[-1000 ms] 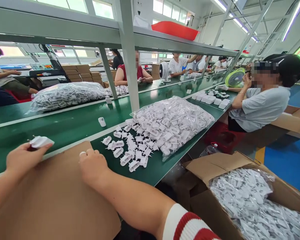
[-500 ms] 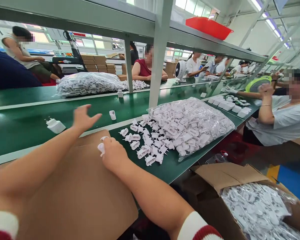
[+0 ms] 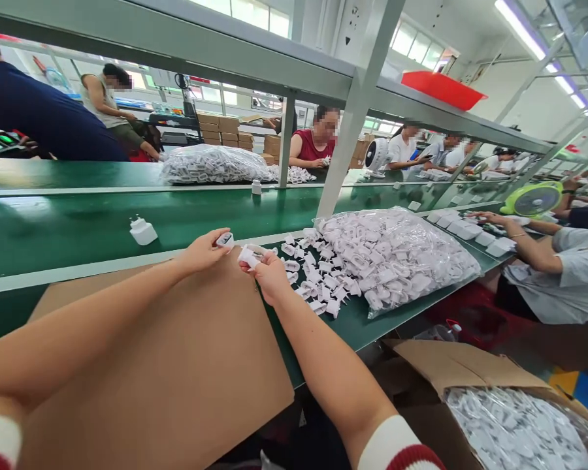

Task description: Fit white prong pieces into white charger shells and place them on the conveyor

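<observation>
My left hand (image 3: 203, 250) pinches a small white charger body (image 3: 225, 240) whose open end shows something dark inside. Just to its right, my right hand (image 3: 270, 273) grips a white plug cover (image 3: 247, 256) between thumb and fingers. The two pieces are close together but apart, above the far edge of a brown cardboard sheet (image 3: 166, 365). Beside my right hand lies a loose heap of white plug covers (image 3: 318, 281) with metal pins. A white charger (image 3: 143, 231) with its pins up rests on the green conveyor belt (image 3: 78, 222).
A clear bag full of white covers (image 3: 396, 254) lies right of the heap. An open carton (image 3: 436, 359) with bagged white parts stands at lower right. A metal post (image 3: 345, 143) rises from the bench. Co-workers sit at right and across the belt.
My left hand, empty and spread over the belt before, has taken the charger body and come back beside my right hand. The view has shifted left. My right hand still holds its white piece.
</observation>
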Tool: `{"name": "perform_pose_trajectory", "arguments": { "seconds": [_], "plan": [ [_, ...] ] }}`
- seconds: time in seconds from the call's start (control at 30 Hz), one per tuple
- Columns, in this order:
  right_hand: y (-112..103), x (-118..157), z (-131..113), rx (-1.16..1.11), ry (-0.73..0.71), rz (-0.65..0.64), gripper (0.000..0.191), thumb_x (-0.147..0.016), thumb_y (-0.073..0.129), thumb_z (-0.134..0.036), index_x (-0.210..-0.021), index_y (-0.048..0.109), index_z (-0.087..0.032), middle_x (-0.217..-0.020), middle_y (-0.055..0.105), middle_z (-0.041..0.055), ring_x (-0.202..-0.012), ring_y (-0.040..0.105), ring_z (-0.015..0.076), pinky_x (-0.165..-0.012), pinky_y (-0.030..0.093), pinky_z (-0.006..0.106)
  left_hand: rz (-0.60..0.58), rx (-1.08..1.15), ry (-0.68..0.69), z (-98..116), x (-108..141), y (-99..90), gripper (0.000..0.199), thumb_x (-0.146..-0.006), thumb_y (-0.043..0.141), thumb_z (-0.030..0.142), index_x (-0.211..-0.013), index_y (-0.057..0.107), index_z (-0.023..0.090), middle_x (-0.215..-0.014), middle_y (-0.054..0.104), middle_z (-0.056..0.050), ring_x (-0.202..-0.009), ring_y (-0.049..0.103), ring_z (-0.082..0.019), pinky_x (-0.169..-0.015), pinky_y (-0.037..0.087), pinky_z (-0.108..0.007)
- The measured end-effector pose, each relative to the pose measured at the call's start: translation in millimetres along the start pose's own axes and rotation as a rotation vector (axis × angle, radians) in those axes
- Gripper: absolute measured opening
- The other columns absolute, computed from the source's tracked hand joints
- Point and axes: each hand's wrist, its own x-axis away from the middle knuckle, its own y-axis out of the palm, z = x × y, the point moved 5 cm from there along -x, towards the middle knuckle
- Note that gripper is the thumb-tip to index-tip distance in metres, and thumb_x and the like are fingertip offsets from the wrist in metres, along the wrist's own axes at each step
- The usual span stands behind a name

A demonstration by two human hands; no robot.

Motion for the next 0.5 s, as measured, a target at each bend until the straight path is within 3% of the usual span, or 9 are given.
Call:
{"name": "perform_pose_trajectory", "arguments": {
  "seconds": [0.13,0.27,0.33,0.4,0.5],
  "plan": [
    [6,10,2,0.014,-0.038,-0.072,0.039,-0.063,0.078,-0.015,-0.101,0.069,-0.018,-0.094,0.075,0.0020,-0.079,0.069,0.0111,-0.082,0.056,0.026,-0.116,0.004,-0.052,-36,69,-12.1,0.080,-0.085,0.058,0.063,-0.152,0.047,0.020,-0.146,0.057,-0.010,-0.130,0.057,-0.029,-0.112,0.043,-0.035],
    [8,20,9,0.253,-0.077,-0.086,0.032,-0.076,0.073,-0.029,-0.106,0.068,-0.017,-0.098,0.074,0.0040,-0.075,0.068,0.0123,-0.076,0.057,0.029,-0.208,0.090,-0.010,-45,123,1.5,0.079,-0.089,0.057,0.065,-0.156,0.041,0.026,-0.152,0.052,-0.006,-0.136,0.053,-0.028,-0.117,0.041,-0.035],
    [9,26,6,0.432,-0.154,-0.105,0.028,-0.085,0.066,-0.037,-0.106,0.069,-0.018,-0.097,0.072,0.0041,-0.072,0.066,0.0123,-0.072,0.056,0.028,-0.146,0.131,0.016,-45,134,5.0,0.092,-0.084,0.064,0.066,-0.160,0.032,0.025,-0.155,0.048,-0.009,-0.140,0.048,-0.030,-0.121,0.037,-0.040],
    [12,32,-4,0.658,-0.321,-0.140,0.024,-0.090,0.063,-0.040,-0.101,0.069,-0.019,-0.096,0.070,0.0039,-0.077,0.065,0.0133,-0.073,0.054,0.028,-0.051,0.152,-0.015,-47,137,4.1,0.099,-0.077,0.073,0.067,-0.158,0.035,0.023,-0.152,0.050,-0.010,-0.138,0.049,-0.031,-0.120,0.039,-0.043],
    [18,43,-20,1.065,-0.556,-0.154,0.016,-0.092,0.064,-0.034,-0.086,0.066,-0.019,-0.090,0.064,0.0029,-0.080,0.059,0.0146,-0.074,0.048,0.027,-0.043,0.213,-0.130,-50,136,3.8,0.073,-0.076,0.075,0.067,-0.134,0.061,0.025,-0.132,0.065,-0.007,-0.117,0.063,-0.030,-0.104,0.052,-0.040]
  ]
}}
